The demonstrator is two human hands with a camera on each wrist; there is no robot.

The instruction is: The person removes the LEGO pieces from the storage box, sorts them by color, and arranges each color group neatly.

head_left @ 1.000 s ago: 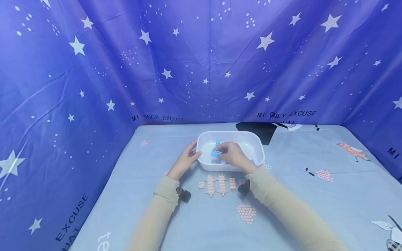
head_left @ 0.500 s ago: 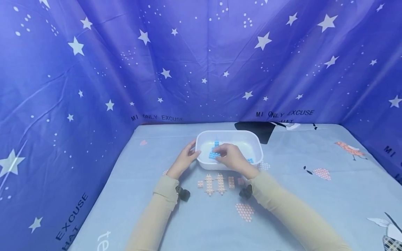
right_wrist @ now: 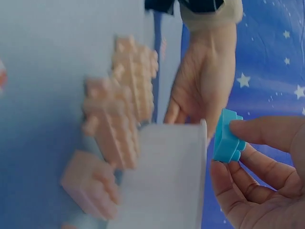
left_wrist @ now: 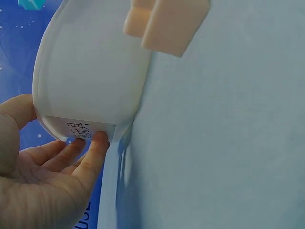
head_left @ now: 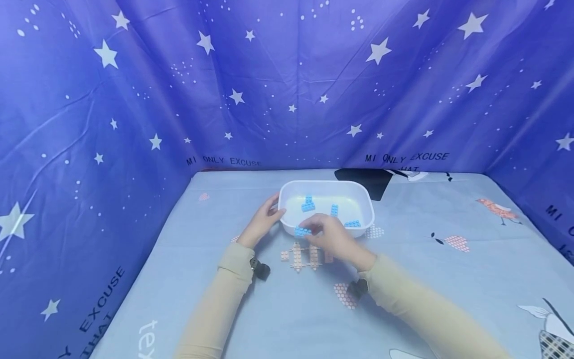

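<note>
Since half a second ago the right hand (head_left: 333,237) has drawn back from inside the tub (head_left: 327,187) toward the person, bringing a blue block (head_left: 302,231) to just above the near rim. Its thumb and fingers pinch the block from opposite sides, studs up; the right wrist view shows it near the rim but apart from it. The left hand (head_left: 260,223) has stayed at the tub's left end and holds it, thumb at the rim and fingers against the outer wall, where the left wrist view shows a label (left_wrist: 78,129).

Inside the tub, two more blue blocks (head_left: 308,206) sit close together toward the left, another (head_left: 334,210) lies near the middle, and one (head_left: 353,224) is by the near wall on the right.

On the bench (head_left: 287,319), in front of the tub, two long peach pieces (head_left: 297,257) lie side by side, thin rods sticking out at their sides. A small peach block (head_left: 284,256) is just to their left; another (head_left: 329,257), to their right, is partly hidden by the right hand. A starry blue curtain (head_left: 291,75) hangs behind.
</note>
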